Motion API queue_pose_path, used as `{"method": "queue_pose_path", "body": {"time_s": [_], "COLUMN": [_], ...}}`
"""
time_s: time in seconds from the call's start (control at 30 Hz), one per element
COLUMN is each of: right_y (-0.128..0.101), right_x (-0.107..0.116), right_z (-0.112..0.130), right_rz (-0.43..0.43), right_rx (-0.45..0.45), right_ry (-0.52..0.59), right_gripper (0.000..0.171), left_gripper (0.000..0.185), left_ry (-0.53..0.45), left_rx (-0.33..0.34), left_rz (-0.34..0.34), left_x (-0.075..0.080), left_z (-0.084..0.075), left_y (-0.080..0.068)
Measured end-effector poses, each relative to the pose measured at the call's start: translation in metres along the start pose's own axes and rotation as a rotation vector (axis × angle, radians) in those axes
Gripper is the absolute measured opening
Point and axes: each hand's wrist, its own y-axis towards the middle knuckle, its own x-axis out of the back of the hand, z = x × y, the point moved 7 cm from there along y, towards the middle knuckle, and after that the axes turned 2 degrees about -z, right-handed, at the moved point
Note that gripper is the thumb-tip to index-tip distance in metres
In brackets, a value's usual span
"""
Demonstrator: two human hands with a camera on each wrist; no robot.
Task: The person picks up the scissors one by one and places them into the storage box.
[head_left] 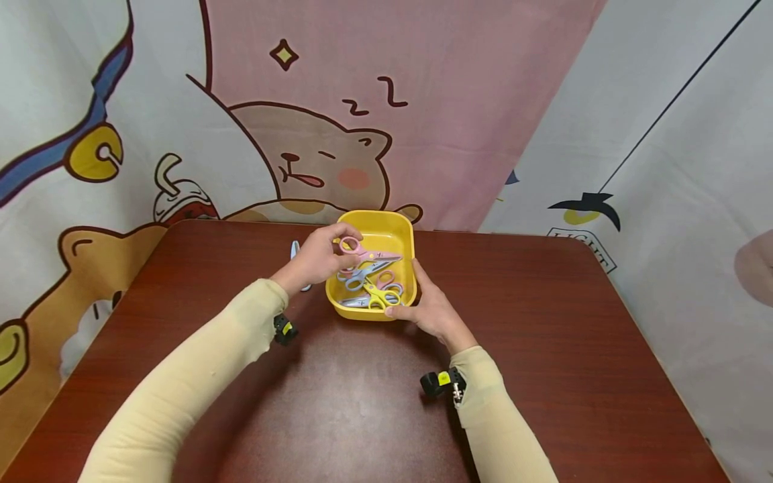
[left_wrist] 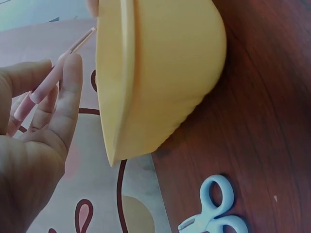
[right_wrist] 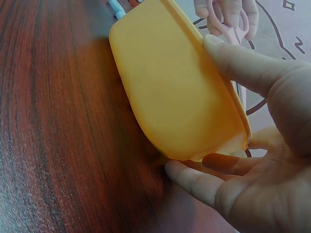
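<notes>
Pink scissors (head_left: 362,251), plastic-handled, blades closed, lifted just above yellow tub (head_left: 406,231); pinched by handle loop in left hand (head_left: 317,258). Right hand (head_left: 431,310) gripping tub's near right corner, thumb on rim. Inside tub: blue, yellow, pink scissors, jumbled. Left of tub on table (head_left: 543,322): light blue scissors (left_wrist: 214,213).
</notes>
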Motion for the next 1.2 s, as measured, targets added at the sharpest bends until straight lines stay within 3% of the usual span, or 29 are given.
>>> {"method": "queue_pose_path", "body": {"time_s": [0.33,0.6,0.83,1.07,1.2], "right_y": [-0.001,-0.001,-0.001,-0.001,-0.001], "right_x": [0.0,0.001,0.001,0.001,0.001], "right_z": [0.001,0.001,0.001,0.002,0.001], "right_rz": [0.001,0.001,0.001,0.003,0.003], "right_rx": [0.01,0.016,0.014,0.015,0.01], "right_ry": [0.0,-0.012,-0.021,-0.016,-0.014], "right_gripper": [0.123,0.123,0.123,0.123,0.123], "left_gripper": [0.031,0.032,0.029,0.028,0.032], "left_ry": [0.157,0.164,0.092,0.197,0.243], "left_rx": [0.016,0.032,0.071,0.025,0.027], "left_rz": [0.065,0.143,0.203,0.221,0.272], "left_x": [-0.006,-0.017,-0.026,-0.027,-0.031], "left_z": [0.006,0.013,0.017,0.015,0.016], "left_y": [-0.001,-0.004,-0.006,-0.006,-0.007]}}
